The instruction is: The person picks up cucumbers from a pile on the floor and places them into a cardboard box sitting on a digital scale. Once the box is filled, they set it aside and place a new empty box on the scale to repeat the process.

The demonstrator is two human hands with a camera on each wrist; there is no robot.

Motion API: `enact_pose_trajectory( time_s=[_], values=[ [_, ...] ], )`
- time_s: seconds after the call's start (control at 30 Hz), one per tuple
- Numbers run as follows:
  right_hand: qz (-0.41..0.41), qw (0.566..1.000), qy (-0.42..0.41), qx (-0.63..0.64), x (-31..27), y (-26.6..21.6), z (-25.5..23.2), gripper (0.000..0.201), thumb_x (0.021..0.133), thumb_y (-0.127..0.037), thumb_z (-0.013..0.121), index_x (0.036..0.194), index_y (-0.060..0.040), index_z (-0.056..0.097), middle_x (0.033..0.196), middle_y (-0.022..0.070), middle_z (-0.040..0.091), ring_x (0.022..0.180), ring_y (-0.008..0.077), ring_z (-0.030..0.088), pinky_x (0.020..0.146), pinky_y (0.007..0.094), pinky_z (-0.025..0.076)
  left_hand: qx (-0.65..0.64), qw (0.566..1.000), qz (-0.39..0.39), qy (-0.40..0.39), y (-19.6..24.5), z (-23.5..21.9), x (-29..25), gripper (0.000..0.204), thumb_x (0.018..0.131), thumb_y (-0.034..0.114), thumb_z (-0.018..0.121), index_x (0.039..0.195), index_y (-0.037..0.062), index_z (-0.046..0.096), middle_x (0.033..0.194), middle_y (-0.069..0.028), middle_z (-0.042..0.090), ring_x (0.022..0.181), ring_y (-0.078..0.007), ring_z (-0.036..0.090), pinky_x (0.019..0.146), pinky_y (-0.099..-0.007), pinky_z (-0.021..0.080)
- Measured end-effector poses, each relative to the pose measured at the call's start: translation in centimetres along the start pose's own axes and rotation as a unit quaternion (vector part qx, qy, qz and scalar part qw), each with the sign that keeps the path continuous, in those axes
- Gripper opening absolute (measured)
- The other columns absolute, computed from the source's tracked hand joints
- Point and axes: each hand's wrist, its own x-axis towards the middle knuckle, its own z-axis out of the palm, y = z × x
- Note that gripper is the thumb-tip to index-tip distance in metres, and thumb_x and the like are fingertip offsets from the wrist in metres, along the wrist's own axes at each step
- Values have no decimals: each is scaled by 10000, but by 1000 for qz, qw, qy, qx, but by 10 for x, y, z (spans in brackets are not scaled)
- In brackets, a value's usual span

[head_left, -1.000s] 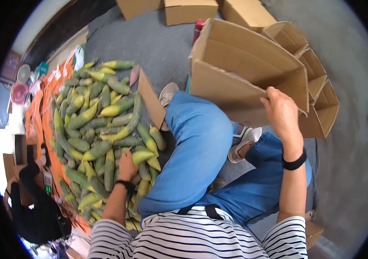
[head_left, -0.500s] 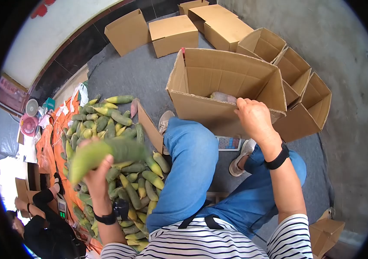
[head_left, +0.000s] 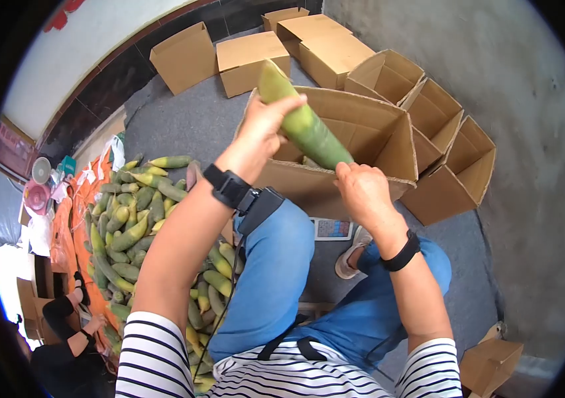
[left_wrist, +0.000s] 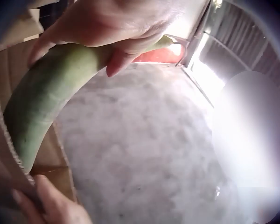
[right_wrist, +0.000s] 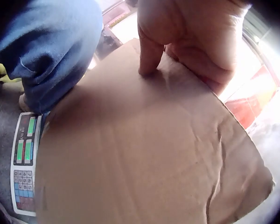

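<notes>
My left hand (head_left: 260, 132) grips a long green radish (head_left: 314, 138) near its pale end and holds it slanted over the tall open carton (head_left: 302, 189). In the left wrist view the radish (left_wrist: 46, 88) points down past the carton's rim, thumb and fingers around its upper part. My right hand (head_left: 366, 196) pinches the carton's near wall at the top edge, close by the radish's lower end. The right wrist view shows the thumb pressed on the outside of that cardboard wall (right_wrist: 130, 140). Another radish inside the carton is mostly hidden behind the near wall.
Left of my knee lies a heap of green radishes (head_left: 120, 219) on an orange sheet (head_left: 63, 232). A scale with a keypad (head_left: 332, 229) sits below the carton. Open boxes (head_left: 451, 166) stand at the right, closed ones (head_left: 252, 60) behind. Another person (head_left: 63, 351) is at far left.
My left hand has lifted a green radish from the heap and carried it right and forward to above the carton. The right hand has stayed on the carton's edge.
</notes>
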Motion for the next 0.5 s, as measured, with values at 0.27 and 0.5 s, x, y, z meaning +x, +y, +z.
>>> enact_pose_trajectory(
  time_s=[0.27, 0.5],
  values=[
    [-9, 1000, 12, -17, -3, -1, 2, 73, 740, -79, 605, 804, -87, 571, 743, 76, 640, 708, 236, 646, 635, 364, 491, 418, 894, -45, -153, -21, -33, 10, 316, 851, 248, 702, 1075, 51, 599, 950, -23, 632, 904, -129, 589, 751, -292, 482],
    [-16, 999, 22, -32, 1, -5, 5, 44, 761, -93, 583, 803, -90, 572, 747, 85, 640, 723, 247, 649, 639, 372, 494, 450, 881, 132, -65, 30, -134, -104, 227, 933, 168, 611, 1094, 9, 588, 1057, -34, 600, 1012, -112, 560, 898, -284, 448]
  ],
)
